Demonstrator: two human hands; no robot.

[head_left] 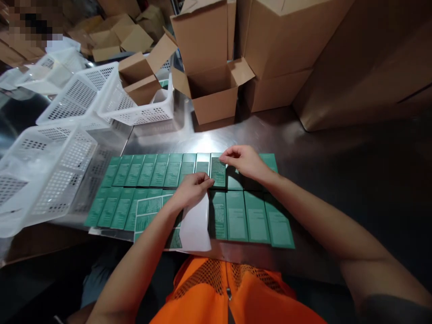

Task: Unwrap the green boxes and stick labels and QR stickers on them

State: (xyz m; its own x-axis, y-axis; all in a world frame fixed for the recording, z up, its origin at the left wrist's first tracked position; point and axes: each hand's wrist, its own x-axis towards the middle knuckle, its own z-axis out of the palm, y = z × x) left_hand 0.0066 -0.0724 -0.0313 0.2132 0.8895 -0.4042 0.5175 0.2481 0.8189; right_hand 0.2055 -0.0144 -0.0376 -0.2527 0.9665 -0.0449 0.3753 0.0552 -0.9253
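Observation:
Two rows of green boxes (146, 171) lie side by side on the metal table, with lighter printed panels on their faces. My left hand (192, 189) is closed in a pinch at the upper edge of a sheet of green labels (148, 207). Part of that sheet curls over, showing its white backing (197, 225), and it covers several boxes in the near row. My right hand (245, 163) pinches the top edge of a dark green label (218, 173), which lies over a box in the far row. The left fingertips are close to the label's lower left corner.
White perforated baskets (43, 180) stand at the left, one holding an open carton (140, 81). Beyond the boxes is another open cardboard box (216, 105). Large cartons (280, 54) are stacked at the back right. The metal table (162, 141) has its near edge at my waist.

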